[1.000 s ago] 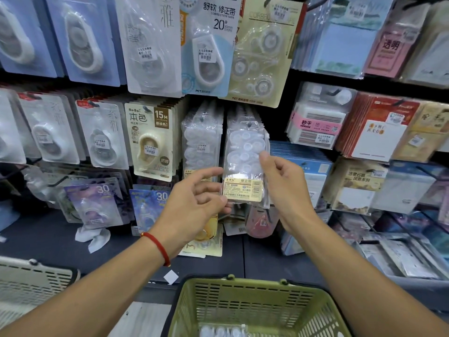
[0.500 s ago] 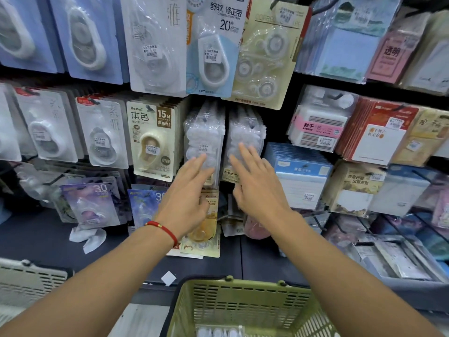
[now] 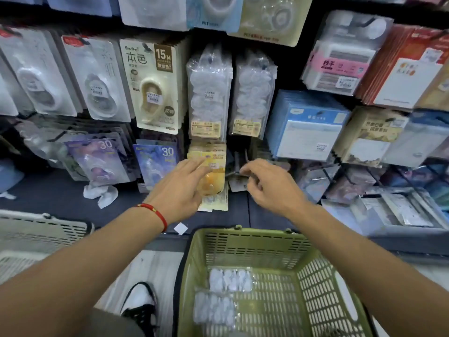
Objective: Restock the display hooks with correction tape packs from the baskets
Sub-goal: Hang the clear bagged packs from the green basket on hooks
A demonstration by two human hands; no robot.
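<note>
Overhead, the display wall (image 3: 73, 18) fills most of the view, hung row on row with carded stationery. Below it sits the green basket (image 3: 323, 283), near the person's feet, with two clear correction tape packs (image 3: 229, 279) lying flat on its slatted floor, one just behind the other. A pale basket (image 3: 41, 229) shows at the left edge. On the hooks in the middle row hang two full stacks of the same clear packs (image 3: 209, 93), side by side, each with a yellow label at the bottom; a cream "15M" pack (image 3: 155, 88) hangs just left of them. Under these, a yellow pack (image 3: 211, 171) hangs lower down. The left hand (image 3: 179, 190), a red cord at its wrist, reaches toward that yellow pack with fingers mostly straight, fingertips at its face; whether they touch is blurred. The right hand (image 3: 269, 188) is beside it, fingers loosely curled downward near a bare metal hook (image 3: 239, 158), holding nothing I can make out.
</note>
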